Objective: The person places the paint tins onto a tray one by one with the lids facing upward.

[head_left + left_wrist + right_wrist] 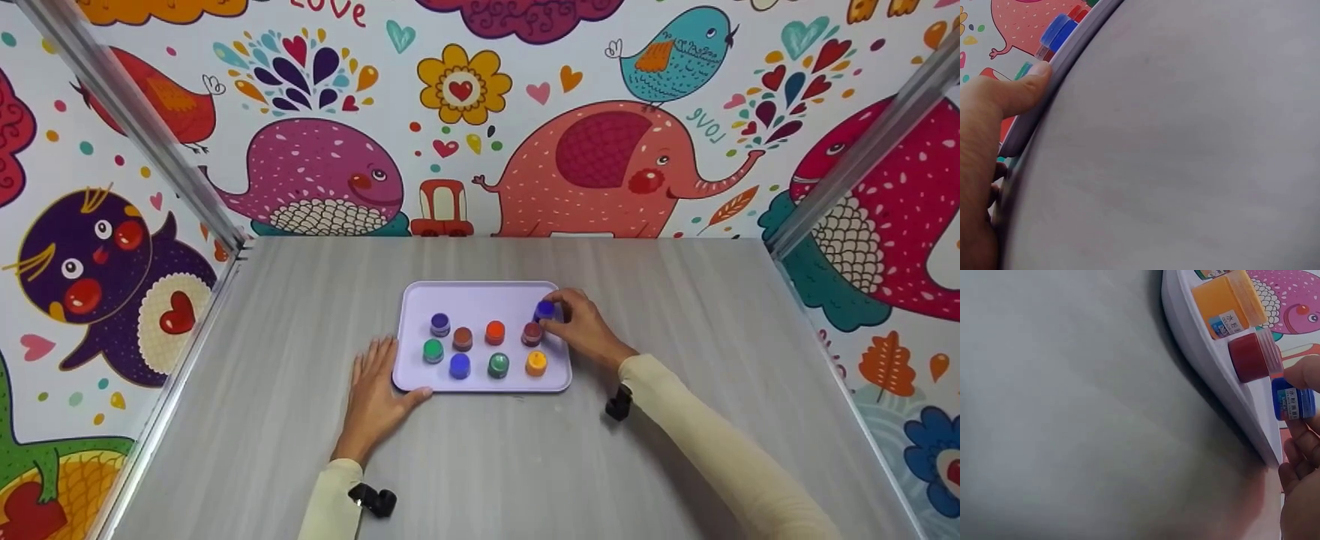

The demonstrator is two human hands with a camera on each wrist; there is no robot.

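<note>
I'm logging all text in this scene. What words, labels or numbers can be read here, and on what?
"LOVE" on the wall, red, top edge, partly cut off.
"LOVE" on the wall, green, tilted, above the elephant's trunk.
Label on the orange pot: printed, too blurred to read.
Label on the blue pot, held by the right hand: too blurred to read.
No other text shows.

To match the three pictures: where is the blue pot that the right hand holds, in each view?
Head: blue pot at the tray's far right corner, pinched by the right hand.
Left wrist: cannot tell it apart.
Right wrist: blue pot at right edge, beside the red pot.
Shared landmark: lilac tray.
</note>
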